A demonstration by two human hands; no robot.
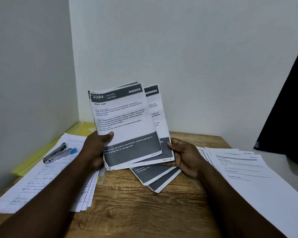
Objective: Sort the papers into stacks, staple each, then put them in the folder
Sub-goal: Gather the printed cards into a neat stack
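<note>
I hold a fanned bunch of printed sheets with dark grey bands [126, 124] upright over the wooden table [144, 208]. The front sheet reads "2384 Kitchen, Wash cups". My left hand [96, 150] grips the bunch at its lower left, thumb on the front page. My right hand [184, 157] holds the lower right edge of the rear sheets. A stack of handwritten lined pages [46, 179] lies on the left with a silver and blue stapler [58, 152] on top. A yellow folder [41, 152] lies beneath them. A stack of white typed pages [248, 170] lies on the right.
The table sits in a corner, with white walls close behind and to the left. A dark object [289, 109] leans at the right edge above the typed pages. Bare wood shows at the table's front middle.
</note>
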